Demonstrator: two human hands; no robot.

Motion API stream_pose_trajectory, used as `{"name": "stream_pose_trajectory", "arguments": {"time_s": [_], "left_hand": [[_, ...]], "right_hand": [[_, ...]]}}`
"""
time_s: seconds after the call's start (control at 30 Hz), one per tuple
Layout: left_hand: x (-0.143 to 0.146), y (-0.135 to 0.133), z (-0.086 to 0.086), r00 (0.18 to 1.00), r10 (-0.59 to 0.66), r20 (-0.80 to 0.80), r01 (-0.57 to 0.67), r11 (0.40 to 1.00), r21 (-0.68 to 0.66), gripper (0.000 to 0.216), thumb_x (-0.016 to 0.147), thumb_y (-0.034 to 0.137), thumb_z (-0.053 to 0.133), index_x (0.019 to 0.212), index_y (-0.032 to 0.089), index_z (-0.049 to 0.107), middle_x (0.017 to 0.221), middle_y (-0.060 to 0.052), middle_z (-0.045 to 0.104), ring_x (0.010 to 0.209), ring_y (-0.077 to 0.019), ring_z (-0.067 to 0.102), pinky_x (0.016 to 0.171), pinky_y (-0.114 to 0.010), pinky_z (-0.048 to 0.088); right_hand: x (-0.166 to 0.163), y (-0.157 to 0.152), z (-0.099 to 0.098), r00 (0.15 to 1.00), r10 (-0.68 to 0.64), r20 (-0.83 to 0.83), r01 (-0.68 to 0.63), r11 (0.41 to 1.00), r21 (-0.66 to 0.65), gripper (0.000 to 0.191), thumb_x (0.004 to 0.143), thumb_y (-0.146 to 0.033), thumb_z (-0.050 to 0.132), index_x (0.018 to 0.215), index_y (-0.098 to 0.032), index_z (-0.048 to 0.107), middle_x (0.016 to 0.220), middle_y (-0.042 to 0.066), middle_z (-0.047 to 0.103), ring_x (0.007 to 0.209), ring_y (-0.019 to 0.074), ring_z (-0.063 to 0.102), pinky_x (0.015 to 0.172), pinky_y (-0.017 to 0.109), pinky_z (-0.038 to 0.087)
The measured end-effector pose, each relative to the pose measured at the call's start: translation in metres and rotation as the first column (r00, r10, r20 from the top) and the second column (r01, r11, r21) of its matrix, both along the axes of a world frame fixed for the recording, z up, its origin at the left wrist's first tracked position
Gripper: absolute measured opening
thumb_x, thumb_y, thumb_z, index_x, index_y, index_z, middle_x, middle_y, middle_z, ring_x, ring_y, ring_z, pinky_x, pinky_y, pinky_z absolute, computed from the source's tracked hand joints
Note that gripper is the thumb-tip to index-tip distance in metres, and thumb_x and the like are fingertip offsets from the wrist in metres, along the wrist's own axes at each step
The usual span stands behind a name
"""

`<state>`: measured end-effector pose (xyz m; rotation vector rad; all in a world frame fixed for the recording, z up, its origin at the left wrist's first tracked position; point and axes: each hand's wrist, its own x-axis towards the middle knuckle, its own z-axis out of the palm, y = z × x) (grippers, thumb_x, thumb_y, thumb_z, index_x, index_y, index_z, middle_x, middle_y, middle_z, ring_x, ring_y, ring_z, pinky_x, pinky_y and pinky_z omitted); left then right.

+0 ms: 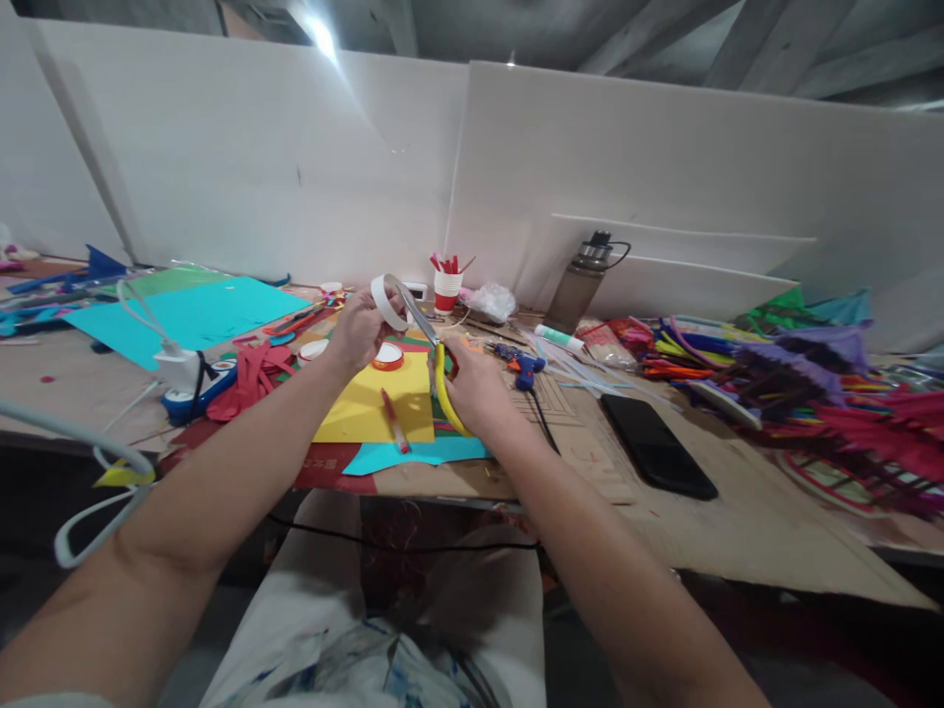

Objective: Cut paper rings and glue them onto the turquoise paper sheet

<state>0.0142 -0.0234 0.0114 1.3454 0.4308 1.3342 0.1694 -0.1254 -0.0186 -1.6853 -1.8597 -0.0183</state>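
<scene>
Our right hand (476, 385) grips yellow-handled scissors (441, 372); our left hand (358, 329) pinches a white ring (382, 299), both above the yellow sheet's (361, 413) far side. The ring lies left of the scissor grip, nearer our left hand; whether blades touch it, we cannot tell. The scissors' long axis slants, tips pointing up-left, away from the sheet.

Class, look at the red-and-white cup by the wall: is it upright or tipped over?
Upright: the cup has its mouth facing up, with thin red sticks poking out above its rim.
</scene>
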Motion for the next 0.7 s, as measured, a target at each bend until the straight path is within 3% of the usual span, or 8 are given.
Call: {"name": "stream_pose_trajectory", "arguments": {"time_s": [0.27,0.7], "left_hand": [[0.002,-0.004,-0.0005,0.996,-0.088,-0.009,0.088,0.996,0.002,0.022,0.073,0.026,0.077,0.07,0.015,0.057,0.058,0.003,0.054,0.049,-0.0081,0.052,0.043,-0.021,0.042],[0.0022,-0.0055,0.0041,0.997,-0.078,-0.018,0.075,0.989,-0.129,0.023,0.078,0.021,0.071,0.067,0.016,0.052,0.056,0.003,0.053,0.045,-0.0064,0.05,0.042,-0.019,0.039]], "right_hand": [[0.0001,0.0008,0.0017,0.998,-0.044,0.033,0.045,0.998,-0.041,0.041,0.091,-0.037,0.047,0.128,-0.022,0.059,0.096,0.01,0.073,0.085,0.0244,0.065,0.069,0.03,0.041],[-0.0014,-0.0039,0.0059,0.997,-0.042,0.065,0.045,0.998,-0.049,0.038,0.093,-0.035,0.043,0.123,-0.02,0.06,0.092,0.01,0.074,0.081,0.0238,0.065,0.065,0.029,0.036]]}}
